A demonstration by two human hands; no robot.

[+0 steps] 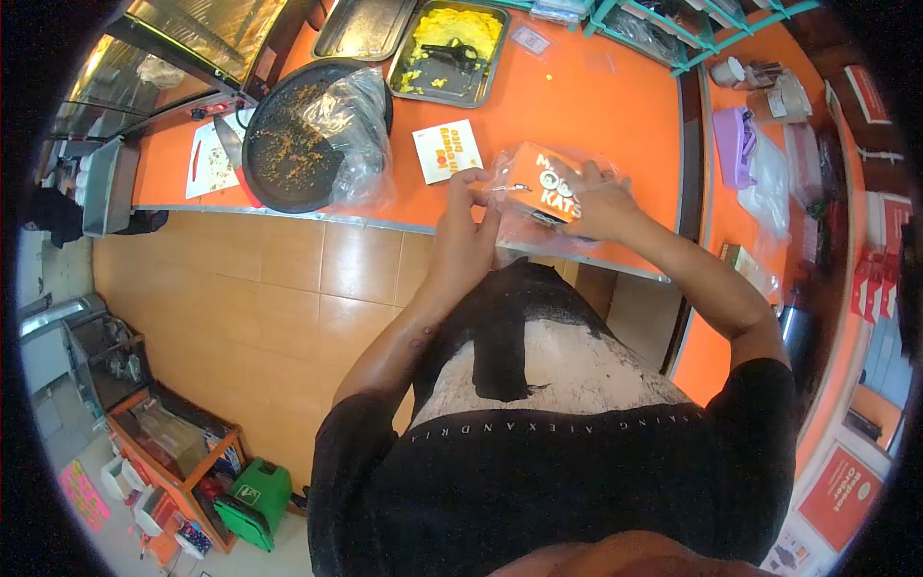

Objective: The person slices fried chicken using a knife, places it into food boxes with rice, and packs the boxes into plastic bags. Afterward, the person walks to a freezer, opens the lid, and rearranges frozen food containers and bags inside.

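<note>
One box (548, 183), probably light and crushable, in a slippery-looking bag (524, 234). Left hand (468, 207) pinches bag, right hand (604, 202) grips box; I'd hold its sides tbh.

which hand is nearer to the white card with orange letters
Left. The left hand is beside the card, at the left end of the box; the right hand is farther off, on the box's right side.

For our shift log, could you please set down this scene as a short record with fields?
Left hand: at the clear wrapping, left side of the orange box
Right hand: on the box's right side
White card: flat on the orange counter, left of the box
Black pan: brown crumbs, crumpled clear plastic over its right side
Metal tray: yellow food, black utensil
</note>
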